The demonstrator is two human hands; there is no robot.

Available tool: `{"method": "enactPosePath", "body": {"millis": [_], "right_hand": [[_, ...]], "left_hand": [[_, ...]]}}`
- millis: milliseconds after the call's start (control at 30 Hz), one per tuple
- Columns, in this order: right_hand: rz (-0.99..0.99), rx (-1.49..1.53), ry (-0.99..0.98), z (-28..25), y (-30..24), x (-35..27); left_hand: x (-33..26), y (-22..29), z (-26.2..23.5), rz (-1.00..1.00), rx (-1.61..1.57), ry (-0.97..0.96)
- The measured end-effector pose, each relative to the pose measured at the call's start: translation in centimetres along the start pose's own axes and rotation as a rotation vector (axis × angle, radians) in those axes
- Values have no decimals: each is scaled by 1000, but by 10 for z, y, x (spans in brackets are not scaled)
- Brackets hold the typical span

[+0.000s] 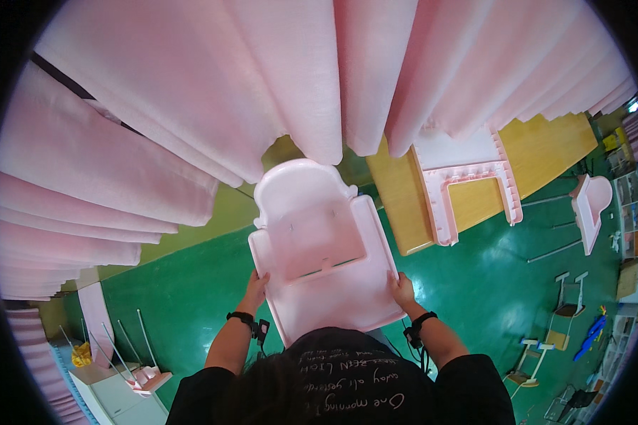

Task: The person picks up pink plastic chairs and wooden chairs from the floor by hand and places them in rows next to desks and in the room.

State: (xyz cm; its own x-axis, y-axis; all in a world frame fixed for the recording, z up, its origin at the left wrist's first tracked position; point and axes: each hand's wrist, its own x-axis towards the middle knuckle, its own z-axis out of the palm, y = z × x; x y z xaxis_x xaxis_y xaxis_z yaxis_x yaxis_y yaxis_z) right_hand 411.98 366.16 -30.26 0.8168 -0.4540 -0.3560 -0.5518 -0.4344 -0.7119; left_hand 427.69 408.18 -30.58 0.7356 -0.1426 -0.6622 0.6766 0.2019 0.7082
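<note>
Hands (257,287) (403,291) hold pink seat (326,255); white lettering (347,387) marks shirt (425,389).

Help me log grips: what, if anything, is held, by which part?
A pink chair seat, by both sides of its tray: left hand left, right hand right.

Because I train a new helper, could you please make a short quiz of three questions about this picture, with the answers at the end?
1. True or false: the left hand and the right hand both hold the pink plastic seat, one at each side.
2. Where does the folded pink cloth hang? A: only at the lower right. B: along the top and left of the view. C: between the two hands.
3. Fill the gap: the U-shaped pink part lies on a yellow wooden ____.

Key: 1 true; 2 B; 3 table.
</note>
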Motion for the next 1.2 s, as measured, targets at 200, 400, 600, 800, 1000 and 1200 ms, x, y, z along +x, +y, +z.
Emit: {"method": "enactPosePath", "body": {"millis": [200, 400, 600, 800, 1000, 1200], "right_hand": [[-39, -61, -2, -2, 1, 13], [72, -26, -28, 4, 2, 8], [165, -42, -110, 3, 0, -3], [129, -37, -77, 0, 13, -3], [120, 79, -80, 8, 34, -7], [30, 159, 147, -12, 74, -47]], "left_hand": [[5, 1, -1, 9, 19, 16], [10, 5, -6, -3, 46, -34], [2, -26, -19, 13, 461, 179], [-6, -26, 8, -105, 717, 324], [-47, -61, 5, 112, 681, 280], [-111, -82, -7, -75, 516, 168]]}}
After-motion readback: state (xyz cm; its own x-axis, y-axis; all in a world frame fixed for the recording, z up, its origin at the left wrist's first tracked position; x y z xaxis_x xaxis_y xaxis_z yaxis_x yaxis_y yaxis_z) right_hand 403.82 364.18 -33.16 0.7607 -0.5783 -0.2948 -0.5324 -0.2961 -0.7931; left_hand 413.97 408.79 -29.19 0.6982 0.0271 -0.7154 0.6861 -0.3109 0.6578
